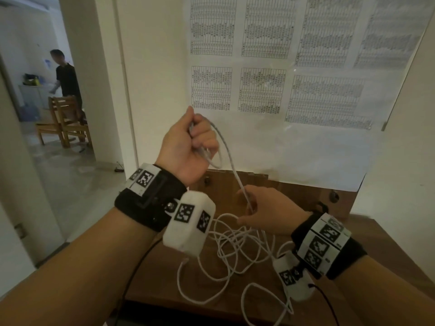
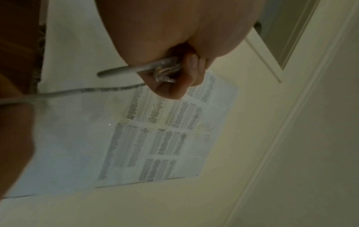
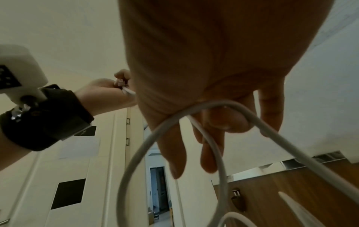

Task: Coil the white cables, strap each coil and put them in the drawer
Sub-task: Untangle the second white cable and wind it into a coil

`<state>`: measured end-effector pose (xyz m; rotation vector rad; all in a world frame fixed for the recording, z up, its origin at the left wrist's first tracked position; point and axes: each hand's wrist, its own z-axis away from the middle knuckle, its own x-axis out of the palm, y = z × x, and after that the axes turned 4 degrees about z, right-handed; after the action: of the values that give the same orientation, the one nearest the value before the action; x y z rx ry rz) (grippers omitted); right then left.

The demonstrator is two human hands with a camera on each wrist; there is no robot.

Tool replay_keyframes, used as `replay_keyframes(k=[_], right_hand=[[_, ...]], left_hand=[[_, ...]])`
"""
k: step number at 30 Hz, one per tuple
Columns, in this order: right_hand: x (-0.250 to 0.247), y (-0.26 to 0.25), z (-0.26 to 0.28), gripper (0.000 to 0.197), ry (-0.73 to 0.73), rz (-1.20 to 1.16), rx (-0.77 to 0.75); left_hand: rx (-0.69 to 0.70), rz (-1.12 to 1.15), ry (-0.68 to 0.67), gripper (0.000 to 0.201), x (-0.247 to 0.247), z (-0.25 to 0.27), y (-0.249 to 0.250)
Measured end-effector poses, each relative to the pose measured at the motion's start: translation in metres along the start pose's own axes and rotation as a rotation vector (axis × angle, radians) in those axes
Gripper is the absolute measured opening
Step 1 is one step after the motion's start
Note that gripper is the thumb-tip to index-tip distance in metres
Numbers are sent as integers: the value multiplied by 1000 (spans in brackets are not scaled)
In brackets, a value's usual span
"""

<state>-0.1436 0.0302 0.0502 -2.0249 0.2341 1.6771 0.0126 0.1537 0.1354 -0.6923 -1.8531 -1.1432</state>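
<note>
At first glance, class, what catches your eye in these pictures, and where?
The left hand, raised at centre, grips a white cable by its plug. Below it the right hand pinches that cable above tangled loops on the wooden table. Printed sheets hang behind.

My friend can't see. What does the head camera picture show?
The left hand is raised, gripping one end of a white cable; the right hand holds it lower down. The rest lies tangled on a wooden desk, below printed sheets.
</note>
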Motion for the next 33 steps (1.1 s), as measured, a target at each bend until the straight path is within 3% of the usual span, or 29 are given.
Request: replay_keyframes(k=[4, 7, 9, 13, 17, 20, 22, 24, 26, 28, 31, 33], right_hand=[[-3, 5, -1, 23, 30, -107, 0], [-3, 0, -3, 36, -5, -133, -44], [-4, -4, -2, 41, -35, -114, -81], [-12, -14, 5, 28, -87, -241, -153], [-19, -14, 9, 31, -152, -399, -201], [-17, -4, 9, 27, -163, -474, -130], [-15, -2, 8, 20, -148, -553, -103], [-20, -2, 9, 26, -82, -527, -99], [-28, 0, 10, 32, 19, -502, -97], [-37, 6, 11, 43, 172, -612, -48], [-48, 19, 6, 60, 420, -865, 140], [-49, 25, 3, 61, 503, -818, 197]], left_hand=[[176, -17, 47, 39, 2, -5, 9], [299, -504, 46, 29, 2, -1, -7], [323, -949, -41, 27, -5, 2, -22], [262, -1671, -288, 20, -23, 8, -47], [278, -2147, -398, 22, -38, 7, -57], [287, -2297, -433, 22, -41, 6, -57], [289, -2360, -449, 20, -39, 5, -58], [286, -2408, -428, 23, -40, 3, -56], [236, -2306, -395, 33, -42, 1, -49], [124, -2006, -356, 43, -45, 0, -39], [-73, -1502, -291, 49, -47, 5, -29], [-252, -1067, -225, 61, -46, 7, -22]])
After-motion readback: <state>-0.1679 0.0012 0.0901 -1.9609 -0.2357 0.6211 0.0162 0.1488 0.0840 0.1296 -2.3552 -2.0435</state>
